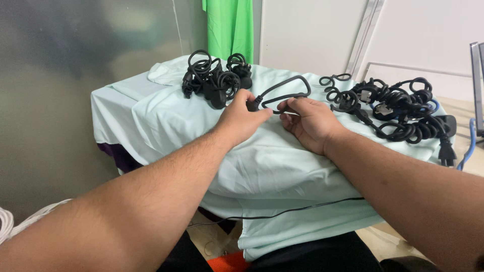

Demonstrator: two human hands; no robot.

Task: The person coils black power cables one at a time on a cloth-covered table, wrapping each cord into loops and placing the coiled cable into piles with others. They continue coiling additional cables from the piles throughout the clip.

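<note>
A table draped in a pale mint cloth [166,116] fills the middle of the view, with a bright green fabric [229,25] hanging behind its far edge. On the right side of the cloth lies a large tangle of black cables [398,108], its plug hanging over the table's right edge; a smaller bundle of coiled black cords [214,78] sits at the far left. Between the two piles, near the middle of the table, both hands meet on a single black cable [285,90] that rises off the cloth in a rounded loop. The left hand [242,118] is closed on what looks like the cable's end connector, though the fingers hide most of it. The right hand [310,123] pinches the cord just beside it, thumb and fingertips pressed together on the strand.
</note>
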